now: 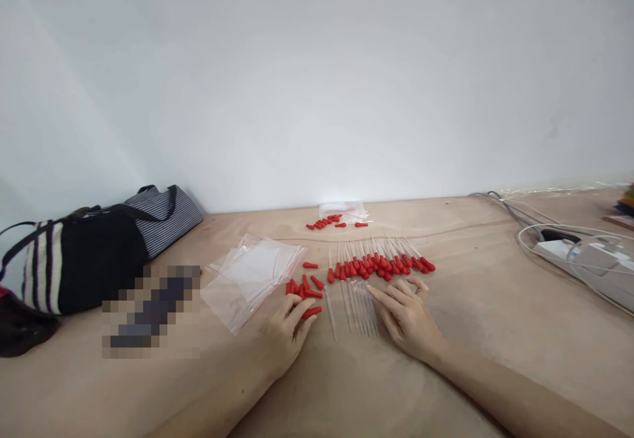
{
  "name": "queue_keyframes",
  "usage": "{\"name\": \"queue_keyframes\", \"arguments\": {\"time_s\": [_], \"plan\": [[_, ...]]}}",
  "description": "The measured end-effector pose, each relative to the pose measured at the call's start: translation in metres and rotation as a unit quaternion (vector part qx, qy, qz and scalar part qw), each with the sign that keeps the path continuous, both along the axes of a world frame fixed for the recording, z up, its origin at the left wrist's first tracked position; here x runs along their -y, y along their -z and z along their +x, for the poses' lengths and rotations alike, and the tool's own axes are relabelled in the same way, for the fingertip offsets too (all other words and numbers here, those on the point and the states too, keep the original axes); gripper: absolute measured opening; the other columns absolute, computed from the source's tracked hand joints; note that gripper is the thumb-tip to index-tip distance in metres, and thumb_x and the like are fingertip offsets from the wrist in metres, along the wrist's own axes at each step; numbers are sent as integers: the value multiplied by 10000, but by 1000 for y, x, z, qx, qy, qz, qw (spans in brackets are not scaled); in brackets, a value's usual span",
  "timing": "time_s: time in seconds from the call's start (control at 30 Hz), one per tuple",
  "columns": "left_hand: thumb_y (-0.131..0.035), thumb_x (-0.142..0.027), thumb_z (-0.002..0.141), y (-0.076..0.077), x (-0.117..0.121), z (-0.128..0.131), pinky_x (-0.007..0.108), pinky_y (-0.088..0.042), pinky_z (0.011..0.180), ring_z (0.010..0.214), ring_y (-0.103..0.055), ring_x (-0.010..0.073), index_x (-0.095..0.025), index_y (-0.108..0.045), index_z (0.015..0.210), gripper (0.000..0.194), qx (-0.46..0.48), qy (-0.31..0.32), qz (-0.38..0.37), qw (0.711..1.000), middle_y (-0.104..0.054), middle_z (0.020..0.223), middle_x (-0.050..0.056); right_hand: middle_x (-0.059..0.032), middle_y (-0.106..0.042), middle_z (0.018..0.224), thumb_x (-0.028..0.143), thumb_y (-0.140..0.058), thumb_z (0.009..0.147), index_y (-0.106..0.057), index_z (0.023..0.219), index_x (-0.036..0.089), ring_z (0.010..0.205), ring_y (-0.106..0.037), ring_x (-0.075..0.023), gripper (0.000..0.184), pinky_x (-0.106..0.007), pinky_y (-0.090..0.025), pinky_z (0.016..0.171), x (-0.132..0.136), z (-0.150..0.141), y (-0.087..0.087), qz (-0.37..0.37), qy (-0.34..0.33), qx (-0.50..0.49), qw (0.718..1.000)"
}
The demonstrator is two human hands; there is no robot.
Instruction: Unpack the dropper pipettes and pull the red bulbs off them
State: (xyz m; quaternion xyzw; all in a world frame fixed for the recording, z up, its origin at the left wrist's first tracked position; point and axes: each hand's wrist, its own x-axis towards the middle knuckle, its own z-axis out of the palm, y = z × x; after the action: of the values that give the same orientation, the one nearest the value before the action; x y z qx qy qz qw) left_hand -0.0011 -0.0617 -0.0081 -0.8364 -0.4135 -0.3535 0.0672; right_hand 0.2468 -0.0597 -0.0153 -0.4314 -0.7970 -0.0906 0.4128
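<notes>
My left hand (288, 332) is at the near end of a small pile of red rubber dropper bulbs (303, 286). Its thumb and forefinger close around one red bulb (312, 312). On the right, my right hand (407, 316) lies over the edge of a group of clear thin dropper tubes (360, 309), fingers extended and apart, the fingertips touching the tubes. A single tube (331, 316) rests between the hands. Beyond them is a row of droppers (379, 263), each tube with a red bulb fitted on its near end.
Clear zip bags (252, 269) lie left of the bulbs. Near the wall are more red bulbs (324, 222) and a bag with tubes (347, 211). A black and striped bag (104, 259) sits at left beside a blurred dark object (153, 312). A power strip (589, 266) with cables stands right.
</notes>
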Motion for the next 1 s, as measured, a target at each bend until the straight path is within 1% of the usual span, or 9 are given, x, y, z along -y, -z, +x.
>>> {"name": "queue_keyframes", "arguments": {"time_s": [0.13, 0.23, 0.33, 0.4, 0.5, 0.57, 0.77, 0.9, 1.0], "plan": [[-450, -213, 814, -1, 0, 1, 248, -488, 615, 699, -573, 144, -187, -502, 878, 86, 7, -21, -40, 999, -561, 809, 21, 40, -533, 545, 170, -429, 814, -590, 764, 201, 604, -458, -106, 172, -348, -205, 827, -1, -11, 0, 20, -14, -25, 999], [-455, -198, 804, -4, -1, 1, 236, -487, 572, 623, -553, 119, -185, -494, 883, 89, 11, -26, -41, 999, -554, 828, 22, 40, -527, 543, 171, -450, 796, -570, 685, 196, 613, -444, -103, 165, -348, -189, 827, -4, -25, -1, 23, -12, -13, 1000], [-455, -198, 803, -7, 1, 1, 247, -491, 597, 658, -558, 127, -185, -512, 868, 88, 14, -34, -9, 999, -546, 838, 30, 19, -543, 585, 150, -461, 759, -587, 737, 199, 666, -450, -125, 138, -359, -182, 817, -6, -40, -2, 19, 10, 28, 999], [-442, -186, 810, -9, 5, 2, 262, -492, 638, 711, -567, 142, -184, -538, 836, 99, 5, -16, 1, 1000, -550, 805, 32, 9, -548, 608, 137, -468, 730, -591, 758, 197, 681, -446, -135, 140, -372, -176, 820, -7, -48, -1, 19, 24, 54, 998], [-432, -154, 814, -11, 12, 8, 261, -490, 638, 695, -565, 139, -185, -571, 816, 142, -12, 45, -36, 998, -576, 749, 27, 3, -545, 617, 135, -473, 714, -587, 758, 195, 683, -436, -144, 136, -386, -170, 817, -7, -57, 0, 24, 38, 85, 995], [-437, -136, 803, -12, 16, 12, 275, -493, 649, 713, -569, 149, -185, -579, 853, 158, -13, 66, -57, 996, -604, 769, 35, -1, -546, 622, 139, -477, 717, -589, 787, 193, 686, -433, -150, 142, -390, -171, 805, -6, -61, 1, 22, 42, 99, 994], [-427, -111, 781, -10, 16, 18, 330, -486, 698, 789, -553, 185, -178, -536, 905, 178, -20, 52, -105, 993, -617, 865, 58, -22, -572, 698, 196, -472, 754, -576, 951, 186, 724, -446, -171, 224, -398, -177, 772, 2, -68, -2, -15, 35, 126, 991], [-424, -121, 792, -10, 13, 17, 320, -470, 702, 790, -528, 180, -182, -513, 899, 152, -40, 43, -142, 988, -592, 830, 41, -37, -586, 745, 215, -471, 763, -577, 938, 184, 746, -452, -178, 208, -395, -179, 753, 3, -71, -3, -46, 36, 133, 989], [-428, -122, 790, -12, 9, 17, 313, -464, 702, 789, -528, 179, -180, -515, 945, 188, -48, 42, -146, 987, -579, 811, 37, -38, -583, 761, 220, -465, 770, -577, 923, 190, 760, -453, -178, 192, -388, -183, 751, 3, -71, -4, -55, 32, 133, 989]]}}
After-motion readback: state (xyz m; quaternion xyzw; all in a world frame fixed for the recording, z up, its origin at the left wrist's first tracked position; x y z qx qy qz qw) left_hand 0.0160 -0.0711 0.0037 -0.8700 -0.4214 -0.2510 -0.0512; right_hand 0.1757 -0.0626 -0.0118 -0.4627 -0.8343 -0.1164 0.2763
